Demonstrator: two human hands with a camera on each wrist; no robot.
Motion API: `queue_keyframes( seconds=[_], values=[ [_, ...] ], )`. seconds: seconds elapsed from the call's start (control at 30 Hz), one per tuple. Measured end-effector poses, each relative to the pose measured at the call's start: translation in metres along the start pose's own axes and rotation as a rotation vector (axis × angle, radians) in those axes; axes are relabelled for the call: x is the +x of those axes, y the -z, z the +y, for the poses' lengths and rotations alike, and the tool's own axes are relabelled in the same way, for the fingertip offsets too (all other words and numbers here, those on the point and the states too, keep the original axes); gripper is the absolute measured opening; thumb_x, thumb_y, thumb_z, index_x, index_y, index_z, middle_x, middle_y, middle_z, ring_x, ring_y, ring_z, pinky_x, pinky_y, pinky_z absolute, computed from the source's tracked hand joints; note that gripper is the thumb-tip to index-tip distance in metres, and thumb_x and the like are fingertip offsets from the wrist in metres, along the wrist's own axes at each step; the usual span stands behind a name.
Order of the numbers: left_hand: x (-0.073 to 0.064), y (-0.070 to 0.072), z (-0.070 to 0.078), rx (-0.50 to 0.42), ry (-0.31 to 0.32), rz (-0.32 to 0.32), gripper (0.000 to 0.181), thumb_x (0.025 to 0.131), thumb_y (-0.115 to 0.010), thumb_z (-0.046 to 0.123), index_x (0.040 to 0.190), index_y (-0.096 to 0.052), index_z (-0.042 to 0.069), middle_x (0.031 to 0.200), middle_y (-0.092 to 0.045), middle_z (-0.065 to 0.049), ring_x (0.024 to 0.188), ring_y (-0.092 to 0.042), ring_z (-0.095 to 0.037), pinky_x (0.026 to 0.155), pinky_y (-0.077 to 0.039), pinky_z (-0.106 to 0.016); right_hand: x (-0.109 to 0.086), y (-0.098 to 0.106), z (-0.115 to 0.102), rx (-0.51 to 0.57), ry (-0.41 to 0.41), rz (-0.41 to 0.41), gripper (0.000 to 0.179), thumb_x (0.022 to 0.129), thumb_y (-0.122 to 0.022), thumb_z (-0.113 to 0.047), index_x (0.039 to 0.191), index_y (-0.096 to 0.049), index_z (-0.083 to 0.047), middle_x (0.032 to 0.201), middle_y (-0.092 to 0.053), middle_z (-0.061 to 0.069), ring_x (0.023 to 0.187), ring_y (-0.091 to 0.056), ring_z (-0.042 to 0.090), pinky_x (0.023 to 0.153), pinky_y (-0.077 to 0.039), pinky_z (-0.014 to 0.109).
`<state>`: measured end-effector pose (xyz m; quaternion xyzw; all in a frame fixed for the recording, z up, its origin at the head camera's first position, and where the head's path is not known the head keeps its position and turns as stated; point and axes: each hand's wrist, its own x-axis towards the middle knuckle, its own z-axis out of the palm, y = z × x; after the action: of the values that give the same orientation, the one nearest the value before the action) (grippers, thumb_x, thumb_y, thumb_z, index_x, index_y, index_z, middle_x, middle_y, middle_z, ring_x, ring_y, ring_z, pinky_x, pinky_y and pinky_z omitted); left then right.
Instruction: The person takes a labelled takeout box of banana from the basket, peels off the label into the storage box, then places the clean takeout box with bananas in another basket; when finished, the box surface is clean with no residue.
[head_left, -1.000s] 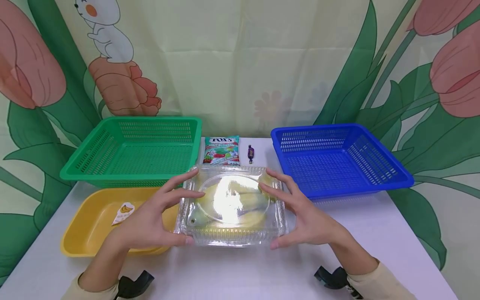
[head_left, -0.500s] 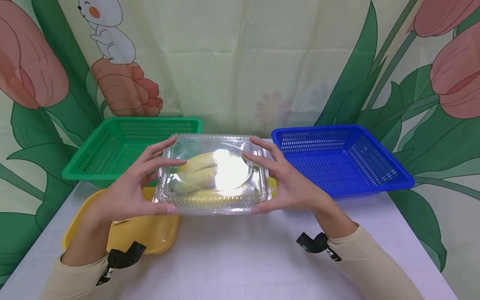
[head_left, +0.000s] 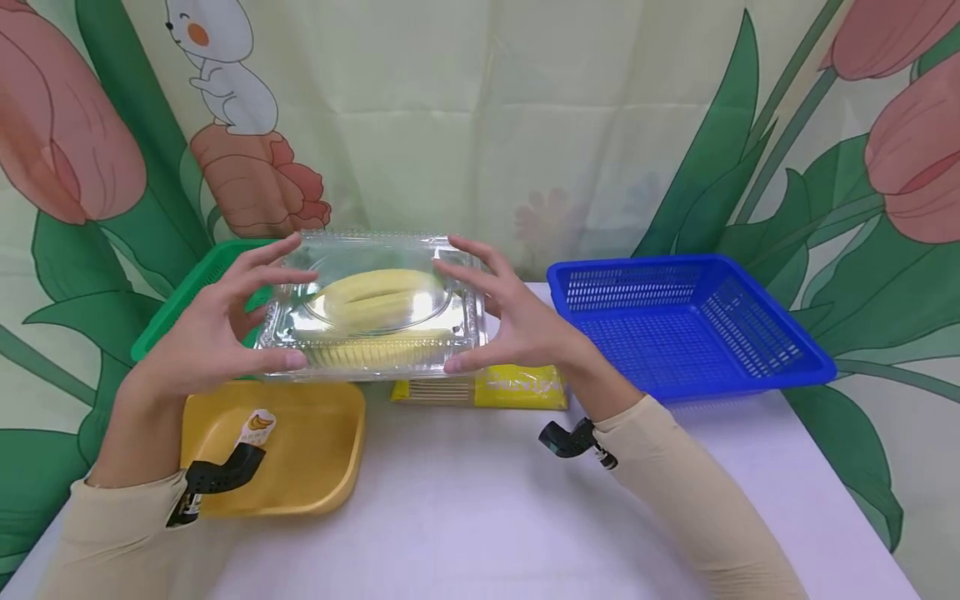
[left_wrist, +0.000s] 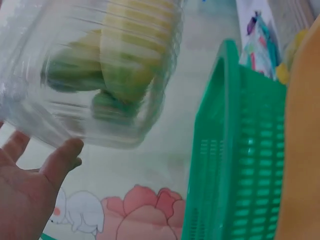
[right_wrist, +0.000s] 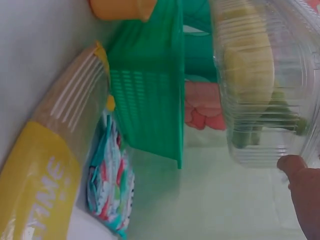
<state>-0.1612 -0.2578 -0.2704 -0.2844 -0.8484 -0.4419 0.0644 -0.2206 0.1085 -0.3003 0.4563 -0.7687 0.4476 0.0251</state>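
A clear plastic clamshell box (head_left: pixel 375 354) with yellow bananas (head_left: pixel 382 300) inside is held up in both hands, tilted so its lid faces the head camera. My left hand (head_left: pixel 217 325) grips its left edge, thumb at the near corner and fingers along the lid. On the right edge my right hand (head_left: pixel 517 321) grips in the same way. Both wrist views show the box raised, with the bananas' greenish ends (left_wrist: pixel 117 102) visible through its wall. Behind and below it stands the green basket (head_left: pixel 187 287), largely hidden by the box and left hand in the head view.
A yellow tray (head_left: pixel 315 492) holding a small banana-picture sticker (head_left: pixel 257 427) stands at the front left. A yellow packet (head_left: pixel 521 387) with a see-through part lies mid-table. The blue basket (head_left: pixel 682 333) is at the right. A colourful candy bag (right_wrist: pixel 110 180) shows in the right wrist view.
Both hands have lifted the clamshell box of bananas and carried it left and away, over the green basket. The yellow packet has come into view beneath it.
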Motion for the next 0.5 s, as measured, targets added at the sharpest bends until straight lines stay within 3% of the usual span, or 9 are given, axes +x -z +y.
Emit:
queue_keyframes(
  seconds=[0.1, 0.23, 0.33, 0.4, 0.5],
  values=[
    [0.004, 0.010, -0.004, 0.014, -0.006, 0.016, 0.075, 0.078, -0.081, -0.011, 0.146, -0.056, 0.007, 0.170, -0.023, 0.002, 0.150, -0.026, -0.019, 0.112, -0.042, -0.040, 0.013, -0.004, 0.004, 0.020, 0.026, 0.018, 0.105, 0.069, -0.096, -0.021, 0.158, -0.041, -0.011, 0.170, -0.010, 0.001, 0.154, -0.021, 0.022, 0.112, -0.043, 0.053],
    [0.007, 0.021, -0.010, 0.031, -0.016, 0.042, 0.066, 0.084, -0.074, -0.009, 0.146, -0.056, 0.006, 0.168, -0.027, 0.000, 0.149, -0.028, -0.017, 0.103, -0.043, -0.015, 0.030, -0.012, 0.007, 0.038, 0.018, 0.036, 0.103, 0.068, -0.097, -0.022, 0.156, -0.044, -0.013, 0.170, -0.013, -0.001, 0.154, -0.020, 0.021, 0.112, -0.044, 0.047],
    [0.009, 0.029, -0.016, 0.063, 0.015, 0.060, 0.064, 0.087, -0.073, -0.005, 0.146, -0.056, 0.009, 0.167, -0.028, 0.003, 0.149, -0.028, -0.015, 0.096, -0.043, -0.008, 0.042, -0.018, 0.011, 0.062, -0.002, 0.038, 0.102, 0.069, -0.097, -0.023, 0.156, -0.045, -0.015, 0.169, -0.014, -0.004, 0.154, -0.019, 0.017, 0.116, -0.040, 0.044],
    [0.010, 0.033, -0.022, 0.085, 0.051, 0.067, 0.062, 0.090, -0.072, 0.000, 0.148, -0.056, 0.013, 0.167, -0.029, 0.005, 0.150, -0.029, -0.014, 0.095, -0.043, -0.009, 0.050, -0.023, 0.015, 0.078, -0.014, 0.035, 0.101, 0.070, -0.097, -0.024, 0.156, -0.045, -0.017, 0.169, -0.014, -0.005, 0.154, -0.019, 0.016, 0.118, -0.037, 0.043],
    [0.011, 0.037, -0.031, 0.079, 0.100, 0.076, 0.059, 0.095, -0.069, 0.004, 0.150, -0.054, 0.015, 0.167, -0.028, 0.005, 0.152, -0.028, -0.016, 0.108, -0.041, -0.027, 0.061, -0.030, 0.023, 0.091, -0.037, 0.034, 0.100, 0.071, -0.096, -0.024, 0.157, -0.045, -0.017, 0.169, -0.014, -0.004, 0.153, -0.022, 0.017, 0.119, -0.037, 0.043]
  ],
)
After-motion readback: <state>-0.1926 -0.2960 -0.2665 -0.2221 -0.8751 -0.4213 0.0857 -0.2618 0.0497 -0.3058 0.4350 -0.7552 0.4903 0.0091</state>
